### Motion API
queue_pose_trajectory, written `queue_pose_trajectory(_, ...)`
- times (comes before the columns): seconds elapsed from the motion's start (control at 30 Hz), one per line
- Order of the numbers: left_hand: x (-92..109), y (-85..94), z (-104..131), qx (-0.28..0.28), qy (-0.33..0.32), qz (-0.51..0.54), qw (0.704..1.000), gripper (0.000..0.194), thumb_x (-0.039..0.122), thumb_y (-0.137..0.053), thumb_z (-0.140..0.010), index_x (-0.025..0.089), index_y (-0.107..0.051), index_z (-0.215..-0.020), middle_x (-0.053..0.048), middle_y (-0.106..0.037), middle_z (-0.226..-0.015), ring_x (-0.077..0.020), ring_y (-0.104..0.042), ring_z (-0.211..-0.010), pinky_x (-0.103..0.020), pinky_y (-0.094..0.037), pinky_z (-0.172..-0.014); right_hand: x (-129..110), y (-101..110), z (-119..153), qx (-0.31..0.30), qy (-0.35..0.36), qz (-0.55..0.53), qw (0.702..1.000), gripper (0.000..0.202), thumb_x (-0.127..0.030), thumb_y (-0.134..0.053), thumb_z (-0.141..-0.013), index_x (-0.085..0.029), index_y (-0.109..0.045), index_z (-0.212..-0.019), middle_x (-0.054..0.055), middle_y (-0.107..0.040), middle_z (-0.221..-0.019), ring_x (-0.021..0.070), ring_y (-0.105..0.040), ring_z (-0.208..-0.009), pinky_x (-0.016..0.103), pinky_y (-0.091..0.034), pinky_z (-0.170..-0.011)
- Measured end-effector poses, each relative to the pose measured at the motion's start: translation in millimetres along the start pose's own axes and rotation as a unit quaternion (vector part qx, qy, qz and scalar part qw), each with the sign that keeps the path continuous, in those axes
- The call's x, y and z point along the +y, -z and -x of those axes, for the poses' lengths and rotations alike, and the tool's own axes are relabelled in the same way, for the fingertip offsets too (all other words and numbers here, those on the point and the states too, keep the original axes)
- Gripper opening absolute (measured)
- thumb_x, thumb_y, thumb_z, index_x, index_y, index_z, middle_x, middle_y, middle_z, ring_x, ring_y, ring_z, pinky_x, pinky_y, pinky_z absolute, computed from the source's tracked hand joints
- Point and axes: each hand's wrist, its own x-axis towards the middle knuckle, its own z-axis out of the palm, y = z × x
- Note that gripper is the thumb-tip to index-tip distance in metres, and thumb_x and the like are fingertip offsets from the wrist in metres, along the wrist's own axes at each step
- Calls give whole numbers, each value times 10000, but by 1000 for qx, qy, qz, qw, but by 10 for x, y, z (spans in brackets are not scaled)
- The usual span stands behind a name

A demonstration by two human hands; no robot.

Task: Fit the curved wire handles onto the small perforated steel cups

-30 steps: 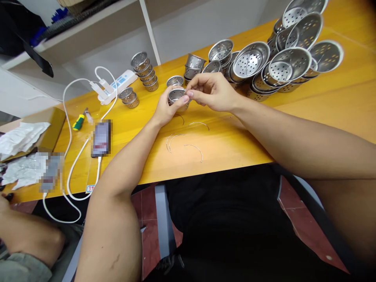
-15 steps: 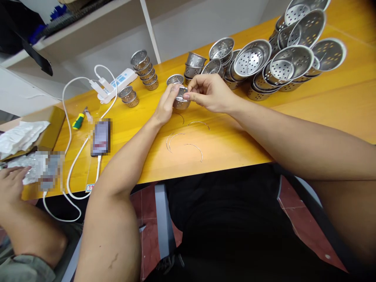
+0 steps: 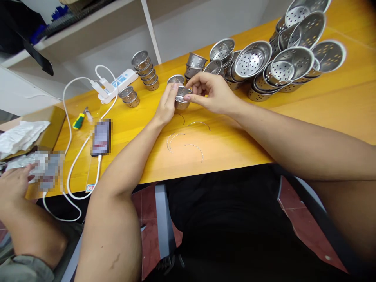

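Note:
A small perforated metal cup (image 3: pixel 182 102) is gripped by my left hand (image 3: pixel 168 102) at its left side, just above the yellow table (image 3: pixel 155 156). My right hand (image 3: pixel 210 92) pinches at the cup's right rim, thumb and forefinger close together; whether a wire is between them is too small to tell. Another perforated cup (image 3: pixel 176 79) stands right behind. Below my hands lie several thin curved wires, among them one at the front (image 3: pixel 199 149) and one nearer the cup (image 3: pixel 200 123).
Stacks of perforated cups (image 3: pixel 252 58) fill the back right; smaller stacks (image 3: pixel 145 70) stand back left. A power strip (image 3: pixel 119 84), white cables, a phone (image 3: pixel 101 137) and a green-yellow screwdriver (image 3: pixel 78 121) lie left. Another person's hand (image 3: pixel 14 180) rests far left.
My right thumb and forefinger have shifted slightly along the cup's right rim, and the cup's inside shows more. At far left, the other person's hand has moved a little.

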Motion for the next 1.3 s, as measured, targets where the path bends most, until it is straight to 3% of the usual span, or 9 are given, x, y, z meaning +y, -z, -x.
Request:
queue_pose_trajectory(0.1,3,9,-11,16,5,12,1000,939,1056,-373,-1180,264,-839,-1376,-96,-882,-1342,-280,-854,-1317,-488,-641,-1350,1,50,27,10,13,52,998,876,-1099,-866,-969,-311,-847,-1351,120,-825,-1232,323,-777,-976,491,-708,-884)
queue_pose_trajectory(0.23,-59,30,-44,39,2,22,999,913,1057,-419,-1172,268,-853,-1319,-93,-889,-1311,-287,-862,-1296,-482,-663,-1306,-71,99,64,-27,31,115,993,827,-1074,-759,-1056,-341,-872,-1422,178,-796,-1515,400,-823,-1175,577,-725,-1026)
queue_pose_trajectory(0.37,-112,36,-73,70,12,47,996,915,1049,-392,-1181,269,-860,-1281,-109,-898,-1338,-294,-864,-1294,-464,-694,-1248,-197,106,88,-55,14,154,986,820,-1011,-767,-1089,-367,-828,-1593,180,-773,-1631,426,-808,-1286,612,-712,-1146)
queue_pose_trajectory(0.5,-114,41,-88,81,21,59,995,889,1027,-402,-1192,271,-865,-1262,-123,-903,-1357,-305,-853,-1333,-464,-692,-1268,-306,109,92,-66,-6,190,980,686,-805,-763,-1181,-357,-780,-1700,191,-775,-1664,434,-805,-1301,644,-689,-1207)
queue_pose_trajectory(0.7,-25,36,-57,76,32,62,995,887,1041,-434,-1179,261,-849,-1257,-118,-874,-1322,-321,-841,-1361,-530,-652,-1359,-294,118,87,-103,26,220,970,517,-706,-621,-1278,-362,-842,-1594,188,-736,-1722,450,-743,-1509,676,-642,-1296)
queue_pose_trajectory(0.9,72,23,-11,26,46,70,996,921,1088,-482,-1135,255,-848,-1281,-95,-865,-1320,-305,-845,-1322,-560,-646,-1375,-129,81,97,-128,60,210,968,457,-651,-719,-1254,-321,-898,-1515,214,-701,-1759,494,-704,-1626,728,-560,-1405)
queue_pose_trajectory(1.1,63,38,9,-30,53,59,996,904,1073,-479,-1150,287,-834,-1421,-103,-858,-1496,-324,-816,-1498,-549,-621,-1433,-90,31,122,-98,89,204,970,545,-661,-908,-1132,-355,-872,-1582,207,-651,-1812,545,-630,-1685,793,-491,-1460)
queue_pose_trajectory(1.23,28,4,30,-42,44,72,996,886,1075,-498,-1147,295,-798,-1439,-84,-848,-1461,-322,-822,-1505,-599,-619,-1451,-108,12,100,-95,138,222,961,270,-495,-772,-1209,-300,-916,-1327,206,-687,-1763,494,-642,-1659,730,-519,-1405)
queue_pose_trajectory(1.3,16,-24,47,-49,34,80,995,867,1064,-496,-1158,293,-789,-1428,-76,-844,-1447,-326,-808,-1551,-631,-616,-1465,-134,19,84,-120,160,258,945,239,-418,-725,-1207,-268,-910,-1188,204,-766,-1637,471,-703,-1551,682,-550,-1321)
